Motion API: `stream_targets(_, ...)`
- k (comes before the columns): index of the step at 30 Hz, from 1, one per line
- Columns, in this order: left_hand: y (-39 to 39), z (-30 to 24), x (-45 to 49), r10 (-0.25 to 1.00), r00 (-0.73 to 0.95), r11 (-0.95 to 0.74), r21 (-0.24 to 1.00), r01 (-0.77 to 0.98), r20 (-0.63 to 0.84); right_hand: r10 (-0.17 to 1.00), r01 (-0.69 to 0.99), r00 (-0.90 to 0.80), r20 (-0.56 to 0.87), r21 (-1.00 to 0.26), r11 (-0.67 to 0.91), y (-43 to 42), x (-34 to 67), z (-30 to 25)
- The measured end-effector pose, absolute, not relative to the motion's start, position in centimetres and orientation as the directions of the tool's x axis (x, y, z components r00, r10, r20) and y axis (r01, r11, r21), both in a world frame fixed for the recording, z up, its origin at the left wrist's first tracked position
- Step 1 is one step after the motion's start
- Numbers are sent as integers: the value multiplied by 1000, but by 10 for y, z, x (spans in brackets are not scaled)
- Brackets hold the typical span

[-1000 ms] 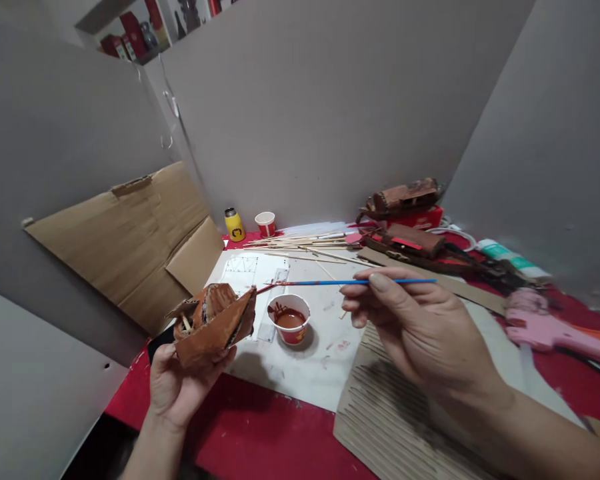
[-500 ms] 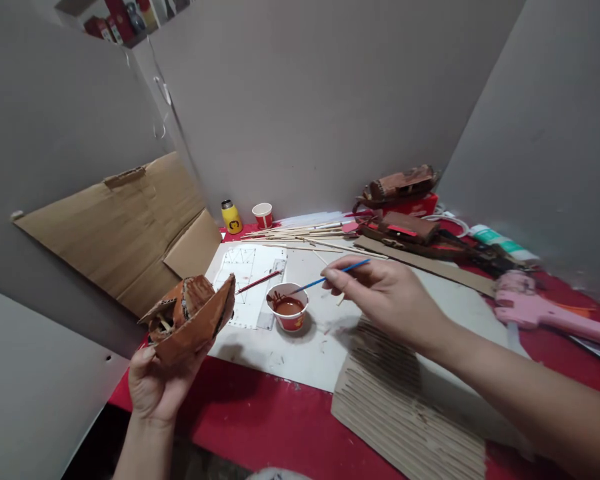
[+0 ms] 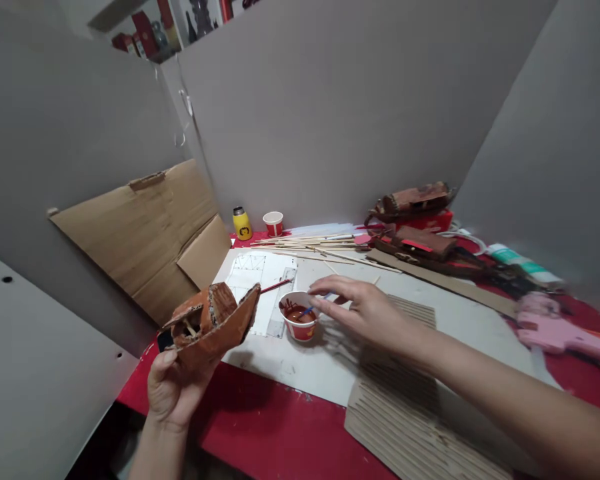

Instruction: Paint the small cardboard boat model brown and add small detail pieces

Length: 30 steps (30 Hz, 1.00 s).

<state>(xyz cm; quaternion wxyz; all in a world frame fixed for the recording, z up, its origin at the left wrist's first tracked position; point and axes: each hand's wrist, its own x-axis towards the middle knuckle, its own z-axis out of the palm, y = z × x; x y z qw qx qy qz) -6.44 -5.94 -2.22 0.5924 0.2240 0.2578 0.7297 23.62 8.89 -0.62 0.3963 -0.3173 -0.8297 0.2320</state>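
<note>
My left hand (image 3: 177, 390) grips a brown-painted cardboard model boat (image 3: 213, 327) from below, its pointed end tilted up to the right. In my right hand (image 3: 355, 307) a thin blue paintbrush (image 3: 321, 303) is pinched between thumb and fingers. The brush's tip dips into brown paint (image 3: 296, 313) inside a red and white paper cup (image 3: 300, 332). Brown streaks mark the cup's inner wall. Behind the cup, a dark red pencil or brush (image 3: 276, 286) rests on a sheet with line drawings (image 3: 250, 267).
Corrugated cardboard (image 3: 405, 427) lies under my right forearm. A pink glue gun (image 3: 550, 327) is at the right. Two brown model boats (image 3: 420, 199) stand at the back right. Thin wooden sticks (image 3: 305, 243), a yellow bottle (image 3: 241, 225) and another paper cup (image 3: 273, 225) line the back.
My right hand has come down toward the cup, and the brush tip has gone from above the rim into the paint. My left hand still holds the boat. The view has shifted slightly.
</note>
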Motion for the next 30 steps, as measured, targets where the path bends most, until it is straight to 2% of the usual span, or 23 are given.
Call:
stream_targets(5,-67,-20,-69,972,-234,-192,648,-737,22,756,356,-537,375,-711,606,87,235,-30)
stream_targets(8,-73,-22,-74,964,-264,-214,652,-728,21,750,273,-575,326,-788,552,82,230,-39)
stream_targets(13,-79,-28,-81,966,-259,-189,632,-752,-20,793,136,-566,228,-922,363,84,221,-46)
stream_targets(19,-76,-42,-92,964,-265,-187,622,-761,-34,801,80,-569,186,-957,278,89,214,-50)
stream_targets(24,-71,-46,-92,950,-309,-205,650,-732,-49,827,153,-533,179,-941,302,89,207,-47)
stream_targets(30,-67,-50,-94,961,-278,-182,736,-652,-8,855,209,-417,309,-882,421,121,196,-16)
